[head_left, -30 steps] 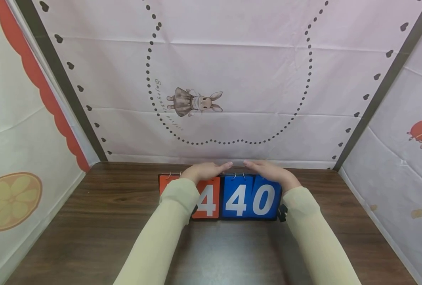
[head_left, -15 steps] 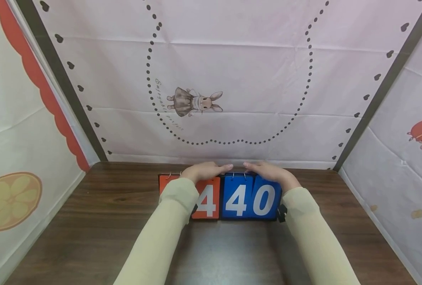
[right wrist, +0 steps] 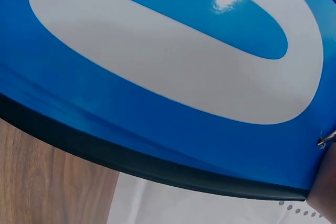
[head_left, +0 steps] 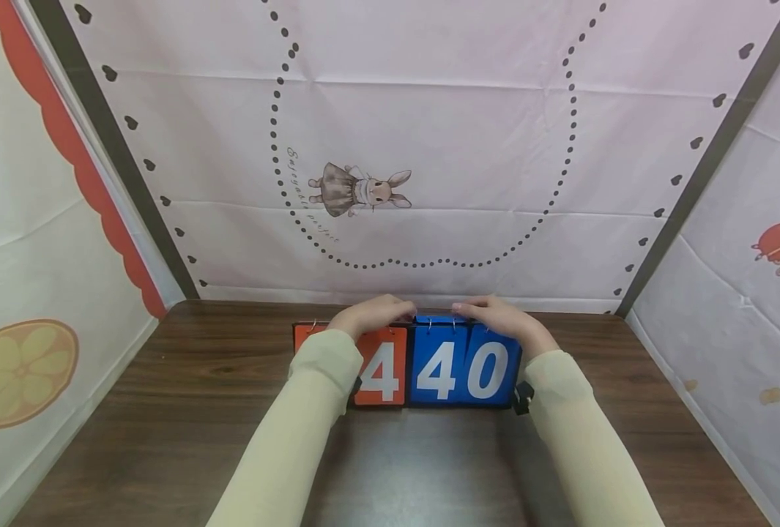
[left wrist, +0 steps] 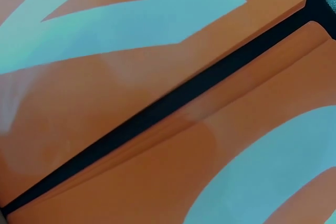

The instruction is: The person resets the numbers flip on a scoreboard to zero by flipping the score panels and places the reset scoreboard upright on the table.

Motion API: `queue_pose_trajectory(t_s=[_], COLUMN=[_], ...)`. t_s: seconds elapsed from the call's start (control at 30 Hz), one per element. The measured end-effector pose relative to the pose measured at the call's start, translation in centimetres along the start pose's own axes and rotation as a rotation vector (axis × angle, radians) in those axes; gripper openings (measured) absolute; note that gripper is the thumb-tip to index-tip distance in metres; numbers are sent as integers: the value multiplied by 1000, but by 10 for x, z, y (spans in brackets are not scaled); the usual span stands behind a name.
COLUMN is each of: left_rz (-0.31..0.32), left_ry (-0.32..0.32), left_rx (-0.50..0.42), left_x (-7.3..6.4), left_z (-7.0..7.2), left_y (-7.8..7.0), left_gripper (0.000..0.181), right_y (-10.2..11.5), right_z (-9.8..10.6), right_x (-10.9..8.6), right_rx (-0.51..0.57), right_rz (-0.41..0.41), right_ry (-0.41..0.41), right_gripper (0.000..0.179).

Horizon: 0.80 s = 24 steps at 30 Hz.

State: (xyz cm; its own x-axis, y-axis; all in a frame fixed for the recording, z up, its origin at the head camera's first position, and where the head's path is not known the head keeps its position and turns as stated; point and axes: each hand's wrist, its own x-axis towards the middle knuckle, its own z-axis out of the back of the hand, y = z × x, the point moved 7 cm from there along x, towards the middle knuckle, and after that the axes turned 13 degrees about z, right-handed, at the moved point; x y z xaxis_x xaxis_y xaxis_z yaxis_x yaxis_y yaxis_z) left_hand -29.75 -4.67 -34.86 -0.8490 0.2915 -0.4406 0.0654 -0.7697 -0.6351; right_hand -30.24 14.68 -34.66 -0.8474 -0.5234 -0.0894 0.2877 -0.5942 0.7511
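pale printed cloth [head_left: 475, 161] is being seen behind the wooden tabletop [head_left: 165, 439], and a rabbit figure [head_left: 337, 190] is being shown sideways on it. near the middle of the tabletop's far edge, a flip scoreboard [head_left: 410, 373] is being reached over by both hands. a red card marked 4 [head_left: 384, 369] is being displayed left of a blue card marked 4 [head_left: 437, 369] and a blue card marked 0 [head_left: 487, 369]; a second red card [left wrist: 131, 198] is being partly covered by the left sleeve [head_left: 291, 432]. the left hand [head_left: 371, 315] is being rested, it seems, on the scoreboard's top edge at its red side, while the right hand [head_left: 504, 320] is being set over that edge at its blue side. between them, a blue strip [head_left: 434, 320] is being shown above the edge. the grip is being hidden behind the scoreboard, so whether either hand is being spread or is pinching the strip cannot be told.
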Motion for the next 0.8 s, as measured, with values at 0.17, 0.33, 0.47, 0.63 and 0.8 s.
queue_pose_trajectory(t_s=[0.17, 0.33, 0.47, 0.63, 0.8], left_rz=[-18, -12, 1, -11, -21], left_ry=[-28, -47, -73, -91, -72], left_rx=[40, -4, -47, -20, -54], left_x=[0, 0, 0, -1, -2], left_z=[1, 2, 3, 5, 5], left_y=[-1, -1, 0, -1, -2], left_gripper=[40, 40, 42, 28, 37], right_y=[1, 2, 2, 4, 2], right_z=[2, 4, 5, 5, 6], right_x=[0, -1, -1, 0, -1], right_rx=[23, 61, 61, 42, 31], right_rz=[34, 66, 82, 136, 124], right_ry=[-26, -46, -64, -89, -122], right_gripper=[55, 37, 31, 34, 50])
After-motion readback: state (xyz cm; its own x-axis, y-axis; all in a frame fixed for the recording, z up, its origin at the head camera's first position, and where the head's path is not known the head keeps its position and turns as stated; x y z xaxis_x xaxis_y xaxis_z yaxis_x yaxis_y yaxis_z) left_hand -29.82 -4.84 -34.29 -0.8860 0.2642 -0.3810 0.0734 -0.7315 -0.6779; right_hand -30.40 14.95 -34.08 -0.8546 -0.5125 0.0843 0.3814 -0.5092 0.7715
